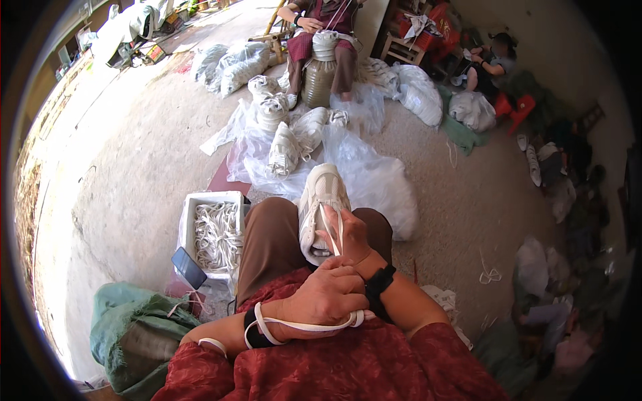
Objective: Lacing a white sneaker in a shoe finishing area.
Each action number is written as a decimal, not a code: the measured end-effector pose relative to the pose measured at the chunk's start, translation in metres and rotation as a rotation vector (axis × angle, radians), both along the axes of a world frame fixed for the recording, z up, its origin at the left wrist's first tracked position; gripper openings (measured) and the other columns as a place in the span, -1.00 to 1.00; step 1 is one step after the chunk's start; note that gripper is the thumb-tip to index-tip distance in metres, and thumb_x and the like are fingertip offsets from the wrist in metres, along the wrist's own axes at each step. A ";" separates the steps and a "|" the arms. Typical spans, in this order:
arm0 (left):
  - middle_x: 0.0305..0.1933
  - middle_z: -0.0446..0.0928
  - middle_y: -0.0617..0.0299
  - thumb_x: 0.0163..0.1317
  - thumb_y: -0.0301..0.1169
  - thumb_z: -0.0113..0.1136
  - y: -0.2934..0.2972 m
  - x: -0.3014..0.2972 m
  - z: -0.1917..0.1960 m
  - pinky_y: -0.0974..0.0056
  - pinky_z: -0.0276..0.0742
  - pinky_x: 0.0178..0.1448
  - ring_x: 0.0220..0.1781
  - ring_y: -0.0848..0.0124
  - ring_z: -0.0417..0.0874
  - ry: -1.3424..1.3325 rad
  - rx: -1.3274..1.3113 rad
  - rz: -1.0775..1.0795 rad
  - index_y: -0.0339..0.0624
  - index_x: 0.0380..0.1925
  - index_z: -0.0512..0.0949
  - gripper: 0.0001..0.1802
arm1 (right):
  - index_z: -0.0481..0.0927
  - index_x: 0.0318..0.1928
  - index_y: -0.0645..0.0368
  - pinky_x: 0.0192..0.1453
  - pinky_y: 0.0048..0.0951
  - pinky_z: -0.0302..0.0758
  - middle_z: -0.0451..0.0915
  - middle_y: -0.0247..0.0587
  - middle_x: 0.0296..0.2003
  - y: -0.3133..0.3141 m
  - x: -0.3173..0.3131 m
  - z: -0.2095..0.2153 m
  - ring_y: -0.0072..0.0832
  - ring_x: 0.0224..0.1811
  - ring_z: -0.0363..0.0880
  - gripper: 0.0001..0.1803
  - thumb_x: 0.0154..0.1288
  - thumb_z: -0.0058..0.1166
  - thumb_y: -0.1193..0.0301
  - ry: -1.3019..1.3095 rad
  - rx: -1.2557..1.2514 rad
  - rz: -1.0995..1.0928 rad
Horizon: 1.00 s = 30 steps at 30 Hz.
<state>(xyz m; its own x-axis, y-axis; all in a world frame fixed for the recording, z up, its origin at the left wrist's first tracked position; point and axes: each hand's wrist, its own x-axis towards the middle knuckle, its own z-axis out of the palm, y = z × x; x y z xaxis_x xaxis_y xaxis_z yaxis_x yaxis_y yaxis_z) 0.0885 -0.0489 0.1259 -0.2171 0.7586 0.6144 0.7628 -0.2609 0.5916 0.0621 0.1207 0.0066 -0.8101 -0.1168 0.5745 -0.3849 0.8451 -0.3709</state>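
A cream-and-grey sneaker (326,185) rests between my knees with its toe pointing away from me. My right hand (354,237) lies over its lacing area, fingers bent round a white shoelace (340,230) that runs up through the eyelets; the fingertips are partly hidden. Just below, my left hand (328,292) is closed, back upward, near my right wrist. A length of lace trails out of this fist and loops round my left wrist over a dark band. What the left fingertips pinch is covered by the hand itself.
A white box (190,257) of loose laces stands left of my knee, a phone (188,269) leaning on it. Several sneakers (284,148) lie ahead on clear plastic bags (371,177). A green sack (114,321) sits lower left. Across from me, a seated person (328,27) handles laces.
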 end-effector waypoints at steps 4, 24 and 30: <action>-0.42 0.40 0.23 -0.05 -0.44 0.23 -0.003 -0.001 0.002 0.10 0.30 0.07 -0.21 0.25 0.48 -0.043 0.007 -0.008 -0.11 -0.51 0.50 -0.90 | 0.48 -0.03 0.26 -0.42 -0.20 0.47 0.53 0.02 -0.47 -0.001 -0.015 -0.008 -0.04 -0.46 0.54 -0.49 -0.06 0.27 0.41 -0.109 0.006 -0.152; -0.51 0.37 0.26 -0.01 -0.32 0.31 0.002 -0.017 -0.018 0.12 0.34 0.03 -0.34 0.28 0.47 -0.073 0.022 -0.019 -0.12 -0.57 0.48 -0.80 | 0.46 -0.46 0.22 -0.45 -0.13 0.44 0.51 0.08 -0.59 -0.013 -0.028 -0.002 0.07 -0.52 0.50 -0.88 0.11 0.03 0.43 -0.257 -0.245 -0.321; -0.50 0.37 0.27 0.01 -0.32 0.30 0.002 -0.021 -0.023 0.12 0.33 0.05 -0.35 0.29 0.48 -0.067 0.022 -0.012 -0.12 -0.56 0.48 -0.80 | 0.47 -0.43 0.31 -0.47 -0.32 0.40 0.49 0.01 -0.62 -0.005 -0.033 -0.021 -0.29 -0.58 0.49 -0.85 0.18 -0.02 0.46 -0.036 -0.452 -0.312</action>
<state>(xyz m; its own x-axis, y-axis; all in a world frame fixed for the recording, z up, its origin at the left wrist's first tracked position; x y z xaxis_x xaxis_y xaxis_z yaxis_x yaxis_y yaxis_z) 0.0678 -0.0470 0.1030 -0.2494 0.7475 0.6156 0.7184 -0.2835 0.6353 0.0294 0.1153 -0.0147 -0.7869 0.3837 0.4832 -0.1223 0.6706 -0.7316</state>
